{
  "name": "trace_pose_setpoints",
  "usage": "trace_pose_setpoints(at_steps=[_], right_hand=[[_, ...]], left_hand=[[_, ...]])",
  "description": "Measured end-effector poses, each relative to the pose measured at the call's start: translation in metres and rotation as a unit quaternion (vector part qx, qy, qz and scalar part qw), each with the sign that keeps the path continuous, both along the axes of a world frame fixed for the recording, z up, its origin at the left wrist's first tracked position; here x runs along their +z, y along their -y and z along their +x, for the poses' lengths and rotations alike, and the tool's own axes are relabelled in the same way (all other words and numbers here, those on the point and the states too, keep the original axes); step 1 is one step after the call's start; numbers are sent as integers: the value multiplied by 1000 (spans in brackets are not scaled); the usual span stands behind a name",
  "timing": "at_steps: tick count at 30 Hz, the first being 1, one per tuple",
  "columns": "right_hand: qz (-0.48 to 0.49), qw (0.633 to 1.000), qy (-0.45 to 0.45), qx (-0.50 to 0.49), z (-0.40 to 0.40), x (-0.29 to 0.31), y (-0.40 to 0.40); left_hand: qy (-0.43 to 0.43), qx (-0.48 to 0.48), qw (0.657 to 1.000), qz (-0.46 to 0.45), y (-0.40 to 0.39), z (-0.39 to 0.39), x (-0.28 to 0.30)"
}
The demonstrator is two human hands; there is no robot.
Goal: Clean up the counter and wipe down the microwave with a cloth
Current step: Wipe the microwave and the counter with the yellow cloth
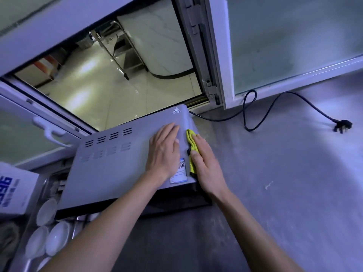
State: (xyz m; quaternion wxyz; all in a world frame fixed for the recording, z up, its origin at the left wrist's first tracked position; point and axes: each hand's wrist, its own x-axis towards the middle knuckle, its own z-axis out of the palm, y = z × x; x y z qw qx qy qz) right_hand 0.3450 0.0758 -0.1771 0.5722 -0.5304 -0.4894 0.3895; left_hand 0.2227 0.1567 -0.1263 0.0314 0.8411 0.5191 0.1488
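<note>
- left hand (165, 152) lies flat, fingers straight, on the microwave (117, 163) top;
- right hand (206, 165), fingers straight, presses the yellow cloth (191, 142) against the microwave's right side

Two bare forearms reach forward from the bottom of the frame, converging side by side. The left hand (164, 152) lies flat, palm down, fingers straight and together — pointing away from the body. The right hand (206, 163) sits just beside it, turned on its edge, fingers extended and thumb laid along them, pressing sideways — wrists nearly parallel.
</note>
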Motion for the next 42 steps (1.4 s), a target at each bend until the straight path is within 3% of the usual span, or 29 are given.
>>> trace_pose_setpoints(at_steps=[5, 14, 22, 26, 32, 38, 42], right_hand=[[17, 1000, 19, -2, 8, 0, -62], [-32, 995, -99, 12, 25, -22, -133], [-150, 980, -133, -3, 14, -106, -82], [-168, 974, -150, 6, 8, -115, -47], [-168, 968, -186, 25, 0, -83, 1], [-68, 989, -123, 38, -6, -17, 30], [-58, 992, -104, 32, -11, -9, 52]], left_hand=[[-6, -10, 1000, 11, -2, -1, -3], [-5, -15, 1000, 19, -3, -2, -6], [0, -6, 1000, 15, -4, -2, -6], [8, -3, 1000, 12, -4, -2, -5], [10, 13, 1000, 3, -4, -1, -5], [6, 18, 1000, -7, -3, 1, -3], [19, 20, 1000, -16, -4, 2, -3]])
